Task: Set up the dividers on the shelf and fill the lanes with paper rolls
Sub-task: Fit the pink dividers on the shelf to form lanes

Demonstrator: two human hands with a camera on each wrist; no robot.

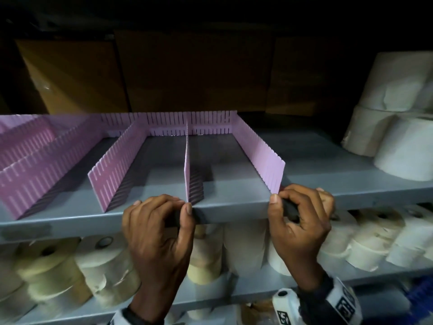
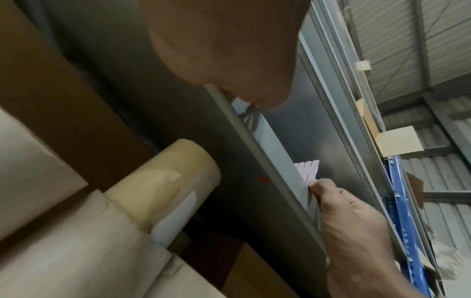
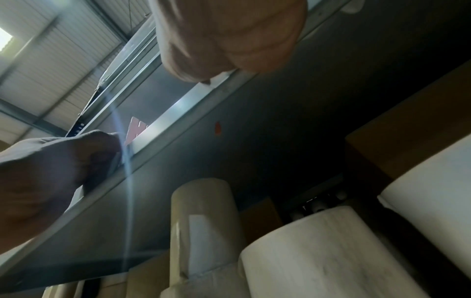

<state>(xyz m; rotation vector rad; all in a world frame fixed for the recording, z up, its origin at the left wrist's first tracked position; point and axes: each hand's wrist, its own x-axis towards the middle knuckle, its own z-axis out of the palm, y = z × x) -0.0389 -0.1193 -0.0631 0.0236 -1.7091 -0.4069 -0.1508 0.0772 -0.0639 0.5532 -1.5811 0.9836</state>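
Pink slotted dividers stand on the grey shelf (image 1: 234, 191): a back strip (image 1: 168, 123), a left divider (image 1: 117, 160), a middle divider (image 1: 186, 165) and a right divider (image 1: 257, 156). My left hand (image 1: 185, 204) is at the shelf's front edge, thumb and curled fingers pinching the middle divider's front end. My right hand (image 1: 280, 195) pinches the right divider's front end the same way. In the left wrist view the right hand (image 2: 344, 211) touches the pink divider tip (image 2: 307, 171). The lanes between the dividers hold nothing. Paper rolls (image 1: 112, 261) lie on the shelf below.
More pink dividers (image 1: 35, 165) stand at the far left of the shelf. Big white paper rolls (image 1: 403, 146) are stacked at its right end. Brown cardboard boxes (image 1: 187, 71) stand in the dark behind the dividers. A blue rack upright (image 2: 400, 201) rises at the side.
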